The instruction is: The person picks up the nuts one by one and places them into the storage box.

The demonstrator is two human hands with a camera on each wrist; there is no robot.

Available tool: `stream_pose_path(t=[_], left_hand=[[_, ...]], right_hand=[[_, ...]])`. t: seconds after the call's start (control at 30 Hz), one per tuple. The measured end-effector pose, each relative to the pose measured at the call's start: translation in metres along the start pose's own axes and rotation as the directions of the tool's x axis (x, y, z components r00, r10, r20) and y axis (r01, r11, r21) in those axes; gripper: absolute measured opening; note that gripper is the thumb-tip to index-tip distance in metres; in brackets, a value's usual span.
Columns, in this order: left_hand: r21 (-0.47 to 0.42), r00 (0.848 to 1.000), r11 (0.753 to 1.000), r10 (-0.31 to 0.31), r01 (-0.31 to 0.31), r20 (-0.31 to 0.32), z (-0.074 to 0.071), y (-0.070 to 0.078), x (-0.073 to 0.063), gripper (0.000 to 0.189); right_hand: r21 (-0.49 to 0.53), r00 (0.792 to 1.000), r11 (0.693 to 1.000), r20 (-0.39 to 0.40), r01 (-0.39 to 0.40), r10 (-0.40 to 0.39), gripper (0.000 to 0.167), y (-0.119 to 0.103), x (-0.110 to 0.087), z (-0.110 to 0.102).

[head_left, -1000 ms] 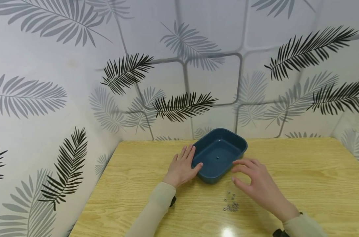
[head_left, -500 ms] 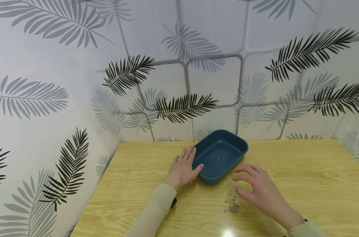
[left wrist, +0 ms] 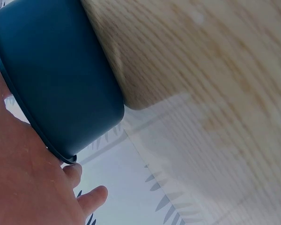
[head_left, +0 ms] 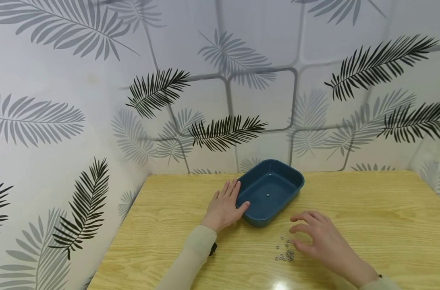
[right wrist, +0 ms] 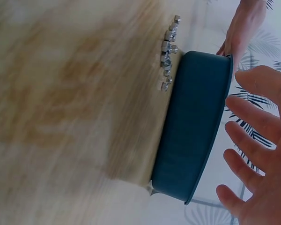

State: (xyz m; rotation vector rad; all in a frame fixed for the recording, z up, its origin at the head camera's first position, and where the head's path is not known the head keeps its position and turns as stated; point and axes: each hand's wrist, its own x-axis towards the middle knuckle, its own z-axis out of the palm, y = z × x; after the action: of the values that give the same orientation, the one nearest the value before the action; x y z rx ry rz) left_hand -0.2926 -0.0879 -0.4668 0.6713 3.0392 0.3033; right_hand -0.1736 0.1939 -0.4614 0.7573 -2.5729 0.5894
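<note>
A dark blue plastic tub (head_left: 268, 187) stands on the table, with one small metal nut (head_left: 267, 195) on its floor. My left hand (head_left: 223, 207) rests on the tub's left rim, fingers straight and thumb over the near-left edge. In the left wrist view that hand (left wrist: 28, 168) lies along the rim, above the tub's outer wall (left wrist: 61, 70). In front of the tub lies a loose group of several small metal nuts (head_left: 289, 254). Just right of them hovers my right hand (head_left: 323, 237), fingers apart and loosely bent, holding nothing. The right wrist view shows the nuts (right wrist: 167, 49) beside the tub.
The wood-grain table (head_left: 162, 225) runs back to a wall (head_left: 256, 100) with a leaf pattern, close behind the tub. Another patterned wall (head_left: 42, 161) borders it on the left. Dark bands show at the wrists, next to light sleeves (head_left: 191, 253).
My right hand has moved away from the tub's near-right edge, down and slightly right toward the nuts. The left hand and the tub have stayed in place.
</note>
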Motion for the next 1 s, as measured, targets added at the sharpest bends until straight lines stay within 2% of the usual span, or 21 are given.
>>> stream_pose_path(t=[0.27,0.57,0.73,1.0], left_hand=[[-0.007,1.0,1.0,0.0,0.0,-0.001,0.001,-0.001,0.001,0.078],[-0.002,1.0,1.0,0.003,-0.003,0.001,0.0,0.0,0.0,0.078],[-0.004,1.0,1.0,0.003,-0.003,0.002,0.0,0.0,-0.001,0.078],[0.003,1.0,1.0,-0.005,0.005,0.005,0.0,0.0,0.0,0.078]], right_hand=[[-0.033,0.989,0.999,0.137,-0.043,0.047,0.016,0.004,-0.01,0.006],[-0.032,0.954,0.991,0.268,-0.127,0.131,0.013,0.005,-0.016,0.013],[-0.016,0.952,0.994,0.288,-0.104,0.104,0.015,0.006,-0.019,0.016],[-0.03,0.96,0.998,0.273,-0.059,0.065,0.014,0.007,-0.02,0.02]])
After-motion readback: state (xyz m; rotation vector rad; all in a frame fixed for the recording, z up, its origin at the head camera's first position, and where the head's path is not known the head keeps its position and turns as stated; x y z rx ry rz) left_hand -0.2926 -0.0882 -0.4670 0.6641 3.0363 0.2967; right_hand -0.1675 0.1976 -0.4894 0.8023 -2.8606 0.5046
